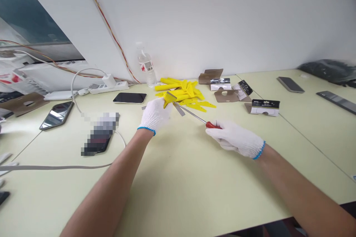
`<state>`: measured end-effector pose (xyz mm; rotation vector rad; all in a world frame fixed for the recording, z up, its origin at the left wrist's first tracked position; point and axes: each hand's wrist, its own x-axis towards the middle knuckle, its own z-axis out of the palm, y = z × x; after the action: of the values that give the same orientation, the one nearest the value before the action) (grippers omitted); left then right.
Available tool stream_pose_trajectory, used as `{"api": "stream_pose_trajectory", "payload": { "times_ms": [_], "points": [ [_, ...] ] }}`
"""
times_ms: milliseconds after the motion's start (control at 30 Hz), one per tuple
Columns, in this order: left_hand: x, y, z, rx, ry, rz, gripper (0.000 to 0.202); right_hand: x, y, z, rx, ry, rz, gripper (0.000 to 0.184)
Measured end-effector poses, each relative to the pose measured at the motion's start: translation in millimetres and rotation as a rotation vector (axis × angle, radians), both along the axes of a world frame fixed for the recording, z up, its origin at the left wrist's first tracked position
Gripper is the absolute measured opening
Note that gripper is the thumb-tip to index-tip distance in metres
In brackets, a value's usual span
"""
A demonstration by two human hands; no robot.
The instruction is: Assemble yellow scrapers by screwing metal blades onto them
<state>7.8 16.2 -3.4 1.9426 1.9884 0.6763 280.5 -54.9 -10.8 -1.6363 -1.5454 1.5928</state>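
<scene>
Both grips are closed on my feed: the left hand [155, 115] is wrapped around a yellow plastic piece [168, 100], and the right hand [235, 139] is closed on the red handle of a screwdriver [213, 125].

The biggest thing in view is the pale desk [194, 192], which runs up to a white wall [222, 18]. Along the back of the desk, a heap of yellow plastic pieces [183, 94] sits just beyond the left hand, with the held piece at the heap's near edge. To its right lie brown cardboard backings [226, 95] and printed cards [265, 107]. As far as I can judge, most of the work is left: only one yellow piece is in hand, and the rest lie jumbled, with none set onto the cards that I can see.

Farther left are a power strip [108, 87], a plastic bottle [146, 64] and a black phone [129, 98].

Both hands wear white knit gloves with blue cuffs. The screwdriver's thin steel shaft [191, 113] crosses to the held piece, with a small grey metal strip [178, 109] beside it. I cannot tell whether the tip touches the piece.
</scene>
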Motion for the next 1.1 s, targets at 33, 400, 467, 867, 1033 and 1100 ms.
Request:
{"api": "stream_pose_trajectory", "payload": {
  "times_ms": [33,400,467,867,1033,1100],
  "points": [
    [-0.4,0.1,-0.1,0.01,0.007,0.011,0.028,0.6,0.6,-0.4,-0.017,0.008,-0.011,0.038],
    [-2.2,2.4,-1.9,0.019,0.03,0.037,0.027,0.4,1.9,-10.6,0.356,-0.393,-0.035,0.041],
    [-2.0,2.6,-2.2,0.019,0.031,0.034,0.026,-0.7,1.6,-9.5,0.331,-0.391,-0.07,0.039],
    [-3.1,1.9,-1.9,0.036,0.027,0.03,0.027,0.4,3.9,-5.7,0.019,0.0,-0.049,0.042],
    [-3.1,2.3,-2.6,0.025,0.021,0.009,0.028,6.8,3.4,-0.5,-0.104,0.268,0.049,0.05],
    [-1.9,2.0,-1.9,0.019,0.022,0.006,0.027,5.4,1.6,2.1,-0.124,0.303,0.064,0.047]
  ]
}}
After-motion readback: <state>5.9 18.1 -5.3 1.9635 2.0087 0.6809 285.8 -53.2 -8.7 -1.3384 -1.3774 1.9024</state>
